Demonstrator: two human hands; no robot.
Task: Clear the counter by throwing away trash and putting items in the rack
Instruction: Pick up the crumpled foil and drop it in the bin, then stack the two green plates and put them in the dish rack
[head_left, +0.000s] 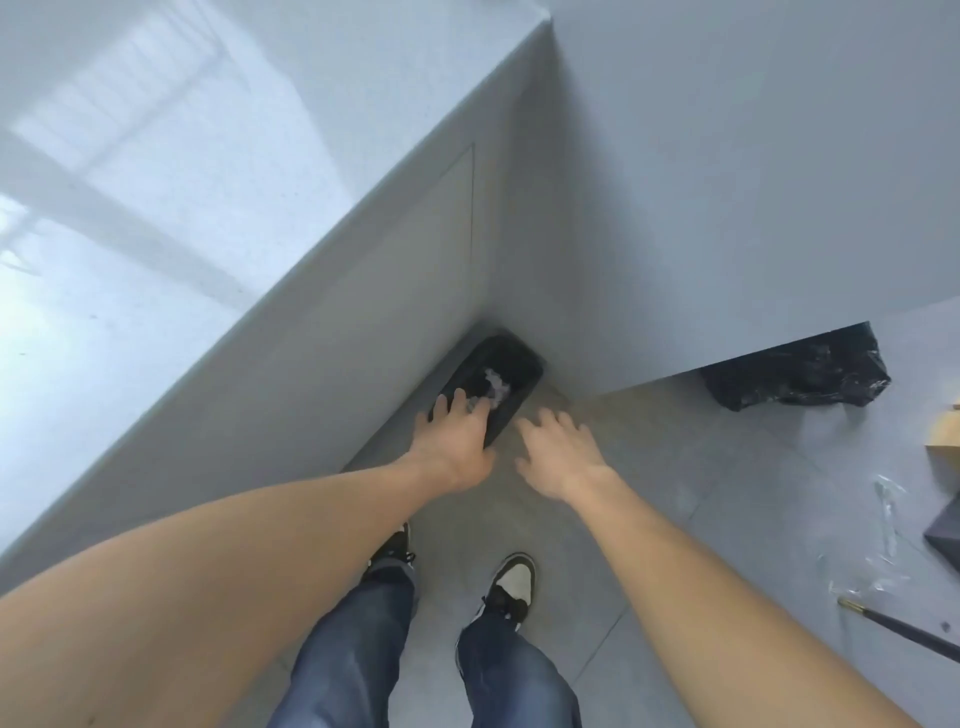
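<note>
Now we're over the small black rectangular trash bin (491, 387), tucked on the grey floor at the centre of the frame, right in the corner where the pale counter's side panel (395, 291) meets the wall. Inside it, crumpled whitish trash (493, 387) is lying in the black liner. Our left hand (457, 441) hangs over the near end of the bin, fingers spread and nothing clasped in them; whether it touches the rim we can't tell. Our right hand (558, 452) floats just beside it, lower right of the bin, also splayed and empty.

So this looks like the drop itself, or its very end. To do it well, we'd keep the release directly above the opening, since the bin is narrow, and check nothing has caught on the rim.

The glossy white countertop (156, 208) fills the upper left, bare where we see it. A black plastic bag (795, 374) sits at the right, well apart.
</note>
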